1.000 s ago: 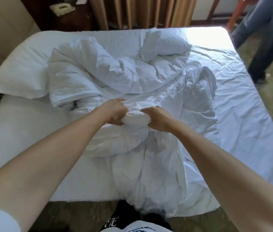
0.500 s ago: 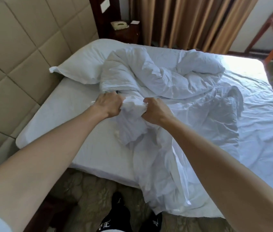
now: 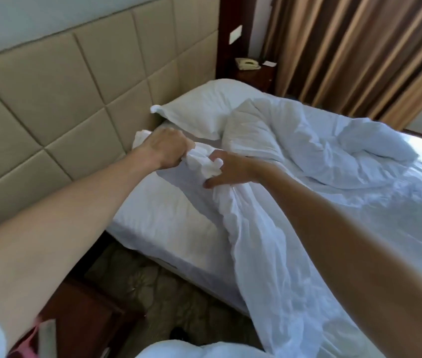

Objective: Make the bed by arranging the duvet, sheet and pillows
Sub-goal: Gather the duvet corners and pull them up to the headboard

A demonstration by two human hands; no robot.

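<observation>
A crumpled white duvet point(image 3: 295, 156) lies heaped across the bed, with a long fold trailing over the near edge toward the floor. My left hand point(image 3: 167, 147) grips a bunched end of it close to the headboard. Just to its right, my right hand point(image 3: 226, 169) holds the same bunch, fingers curled into the cloth. A white pillow point(image 3: 204, 107) lies at the head of the bed, behind my hands. The white sheet point(image 3: 163, 215) covers the mattress and shows bare at the near corner.
A padded beige headboard point(image 3: 70, 99) fills the left. A dark bedside table point(image 3: 254, 73) with a telephone point(image 3: 247, 63) stands at the far corner, brown curtains point(image 3: 360, 52) behind it. Patterned carpet point(image 3: 137, 285) and a dark wooden piece point(image 3: 86, 319) lie at the near left.
Both hands have carried the bunched duvet end toward the headboard, and my view has swung left. The person standing at the far right is out of view now.
</observation>
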